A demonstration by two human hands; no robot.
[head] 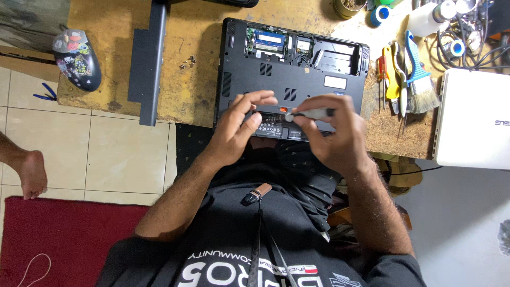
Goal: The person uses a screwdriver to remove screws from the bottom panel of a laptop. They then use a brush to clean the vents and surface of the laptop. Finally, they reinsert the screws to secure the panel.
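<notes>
Black laptop point(292, 79): lies upside down on the worn wooden table point(106, 21), bottom covers off, memory bay exposed at the far edge.
Right hand point(332, 133): fingers pinched together around a screwdriver point(311, 113), held nearly level, tip at the laptop's near edge.
Left hand point(239, 125): fingers loosely spread, fingertips point(268, 98) touching the case just beside the tip.
Forearms: both reach forward from the body, wrists raised.
Surroundings: paintbrush point(419, 79) and white laptop point(473, 119) to the right; stickered mouse point(77, 58) far left.

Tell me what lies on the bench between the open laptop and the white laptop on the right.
In the head view, a yellow-handled tool and a blue-handled brush lie on the wooden bench between the black laptop and the white laptop.
</notes>
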